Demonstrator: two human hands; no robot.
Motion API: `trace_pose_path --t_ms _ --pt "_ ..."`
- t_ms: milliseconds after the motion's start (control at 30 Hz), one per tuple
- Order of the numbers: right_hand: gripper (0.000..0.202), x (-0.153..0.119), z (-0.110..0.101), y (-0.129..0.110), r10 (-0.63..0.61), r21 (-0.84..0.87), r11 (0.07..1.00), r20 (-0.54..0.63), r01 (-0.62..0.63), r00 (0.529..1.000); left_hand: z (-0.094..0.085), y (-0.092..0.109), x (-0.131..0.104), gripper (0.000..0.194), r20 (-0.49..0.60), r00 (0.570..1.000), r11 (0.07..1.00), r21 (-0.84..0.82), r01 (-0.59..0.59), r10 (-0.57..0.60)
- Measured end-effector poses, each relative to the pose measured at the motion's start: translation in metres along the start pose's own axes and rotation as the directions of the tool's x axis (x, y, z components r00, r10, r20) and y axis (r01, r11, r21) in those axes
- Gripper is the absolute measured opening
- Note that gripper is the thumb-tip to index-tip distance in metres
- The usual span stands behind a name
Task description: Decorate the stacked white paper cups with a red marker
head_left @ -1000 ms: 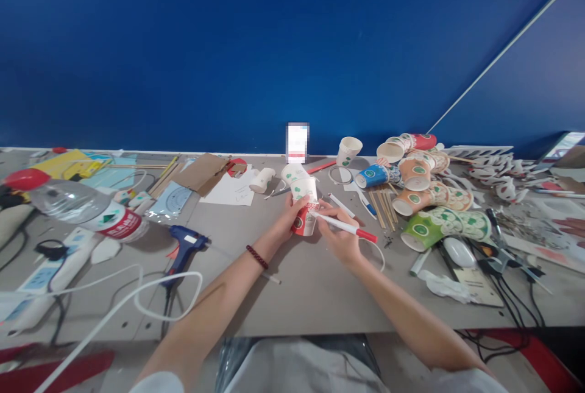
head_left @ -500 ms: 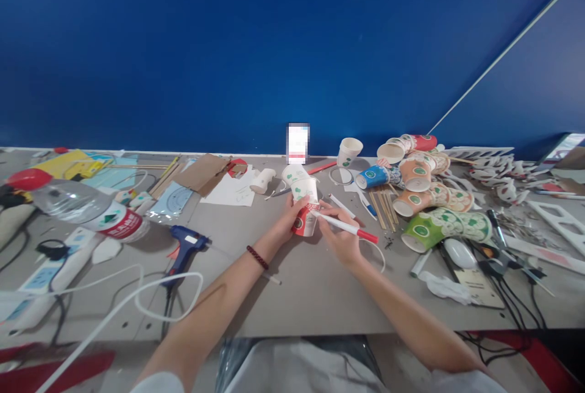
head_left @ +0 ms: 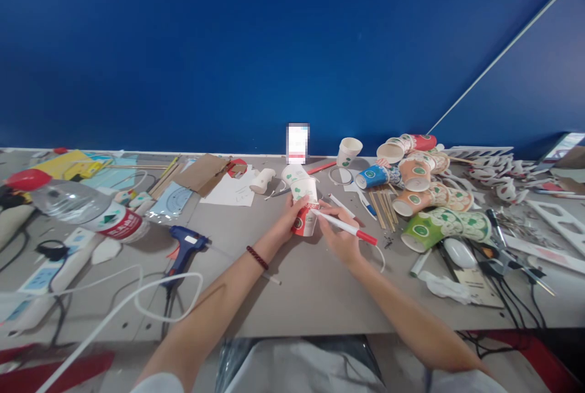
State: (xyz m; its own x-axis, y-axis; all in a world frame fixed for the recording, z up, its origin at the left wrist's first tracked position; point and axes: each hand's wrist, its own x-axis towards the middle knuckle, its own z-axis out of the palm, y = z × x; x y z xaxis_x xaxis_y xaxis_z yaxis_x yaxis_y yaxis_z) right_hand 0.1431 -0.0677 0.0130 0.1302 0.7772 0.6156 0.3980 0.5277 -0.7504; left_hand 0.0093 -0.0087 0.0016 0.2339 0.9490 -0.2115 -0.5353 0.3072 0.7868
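My left hand is closed around the left side of a red and white paper cup, the lowest in a bent row of cups. White cups with green leaf prints join on above it and lean up and to the left. Between the fingers of my right hand is a white marker with a red end. Its tip meets or nearly meets the red cup's right side; actual contact is too small to tell. My right fingertips are beside the cup.
At left lie a blue glue gun, a large water bottle and a power strip. Joined coloured cups, wooden sticks and cables are at right. Behind are stacked white cups and a lit phone.
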Motion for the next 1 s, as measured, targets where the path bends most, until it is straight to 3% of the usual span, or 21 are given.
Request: trace_pose_path --t_ms 767,1000 --pt "0.005 -0.0014 0.0002 0.0001 0.048 -0.003 0.999 0.027 -0.048 0.999 0.0064 0.0058 -0.0068 0.044 -0.007 1.0 1.0 0.002 -0.001 0.001" --pt "0.002 -0.0019 0.0015 0.0011 0.035 0.032 0.999 0.028 -0.036 0.999 0.0063 0.0064 -0.0055 0.052 -0.021 0.999 1.0 0.003 0.024 -0.024"
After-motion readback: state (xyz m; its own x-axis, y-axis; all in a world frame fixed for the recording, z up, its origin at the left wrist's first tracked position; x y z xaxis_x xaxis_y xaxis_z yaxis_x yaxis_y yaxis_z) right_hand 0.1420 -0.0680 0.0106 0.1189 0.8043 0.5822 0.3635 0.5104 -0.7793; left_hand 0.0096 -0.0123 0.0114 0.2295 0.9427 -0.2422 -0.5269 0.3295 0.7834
